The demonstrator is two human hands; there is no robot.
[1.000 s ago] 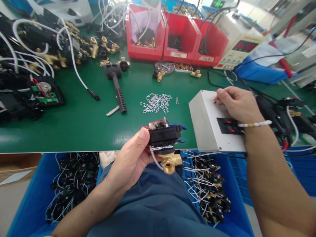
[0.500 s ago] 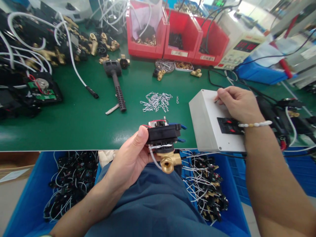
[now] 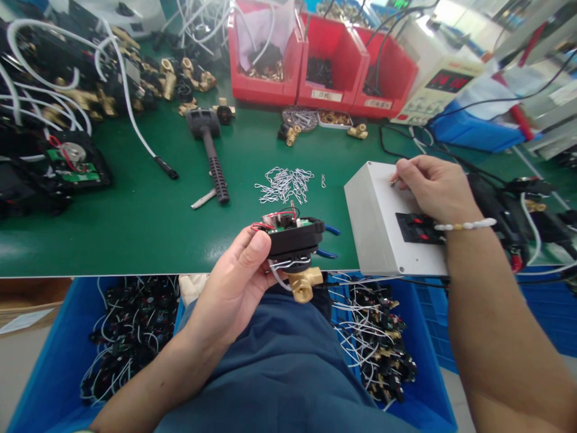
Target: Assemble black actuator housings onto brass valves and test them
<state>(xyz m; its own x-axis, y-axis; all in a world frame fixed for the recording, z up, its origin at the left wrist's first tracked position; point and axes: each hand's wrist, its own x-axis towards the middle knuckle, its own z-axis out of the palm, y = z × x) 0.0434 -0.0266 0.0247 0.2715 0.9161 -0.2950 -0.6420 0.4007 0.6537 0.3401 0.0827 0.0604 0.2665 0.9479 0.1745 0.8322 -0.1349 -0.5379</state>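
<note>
The black-and-brass valve unit [image 3: 295, 242] is gripped by the left hand [image 3: 238, 273] at the bench's front edge, open housing up and brass body beneath. A small metal switch [image 3: 393, 182] on the pale box [image 3: 381, 207] is pinched by the right hand [image 3: 435, 187]. On the green bench [image 3: 148, 237], wire clips [image 3: 285, 185] are heaped beyond the unit; a black mallet [image 3: 211, 150] is laid to their left. Red bins [image 3: 265, 90] are lined up behind.

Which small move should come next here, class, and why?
Perhaps flick the small metal lever on the grey box: the right hand is pinching it, while the left hand holds the black-and-brass unit above the lap, its circuit board uncovered and in view.
</note>
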